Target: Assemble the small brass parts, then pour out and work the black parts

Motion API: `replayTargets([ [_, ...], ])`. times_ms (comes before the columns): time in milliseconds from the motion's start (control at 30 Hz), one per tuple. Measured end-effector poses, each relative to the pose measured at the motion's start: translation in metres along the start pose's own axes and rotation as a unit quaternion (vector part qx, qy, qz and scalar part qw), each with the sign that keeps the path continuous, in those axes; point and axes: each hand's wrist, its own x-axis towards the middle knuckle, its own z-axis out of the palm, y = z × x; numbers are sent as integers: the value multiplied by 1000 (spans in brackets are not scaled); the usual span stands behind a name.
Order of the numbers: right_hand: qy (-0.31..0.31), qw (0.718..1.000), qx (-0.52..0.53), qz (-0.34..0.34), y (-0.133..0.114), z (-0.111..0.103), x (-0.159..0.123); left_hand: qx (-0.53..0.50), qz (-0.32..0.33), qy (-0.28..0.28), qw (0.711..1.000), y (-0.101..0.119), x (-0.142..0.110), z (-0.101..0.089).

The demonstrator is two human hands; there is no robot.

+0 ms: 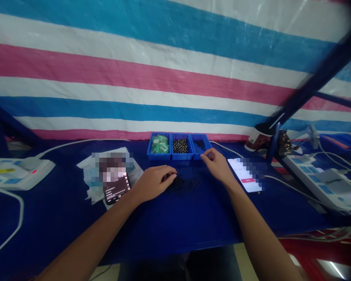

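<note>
My left hand [156, 181] rests over the left edge of a loose pile of small black thin pieces [190, 182] on the blue table, its fingers curled together. Whatever those fingertips hold is hidden. My right hand [218, 164] is at the front right corner of the right blue bin [203, 155], thumb and forefinger pinched; anything between them is too small to name. That bin contains a few dark pieces. Beside it, the middle bin [181, 157] is filled with small brass-and-black parts [180, 146]. Green-looking plastic packets [159, 144] lie in the left bin [158, 157].
A phone [118, 189] leans on a white plastic bag [89, 175] at left; another phone [245, 175] lies right of my right hand. Power strips [26, 171] [324, 183] with white cables flank the table. A dark-lidded cup [256, 138] stands by a metal post, before a striped tarp.
</note>
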Motion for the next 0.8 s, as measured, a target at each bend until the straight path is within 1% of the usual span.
replayTargets([
  [133, -93, 991, -67, -75, -4, 9, -5, 17, -3, 0, 1000, -1, 1, 1],
  [233, -130, 982, -90, -106, -7, 19, -10, 52, -37, 23, 998, -5, 2, 1],
  [300, -130, 978, -96, -134, -13, 23, -11, 77, -55, 34, 995, -8, 3, 0],
  [367, -108, 975, -104, -167, -24, 24, -7, 91, -61, 36, 993, -10, 2, -2],
  [433, -83, 970, -122, -192, -38, 24, 5, 96, -59, 36, 993, -11, 2, -3],
  [500, -91, 958, -172, -209, -54, 26, 25, 95, -53, 28, 994, -10, 2, -3],
  [533, -116, 948, -205, -213, -62, 28, 37, 92, -51, 25, 994, -10, 2, -3],
  [600, -229, 913, -263, -214, -73, 35, 63, 85, -46, 16, 995, -9, 1, -3],
  [633, -265, 901, -268, -214, -77, 40, 75, 82, -45, 14, 995, -9, 1, -2],
  [700, -309, 887, -271, -211, -80, 50, 95, 78, -45, 14, 996, -9, 1, -2],
  [800, -358, 868, -279, -201, -79, 62, 112, 75, -45, 14, 996, -9, 1, -3],
])
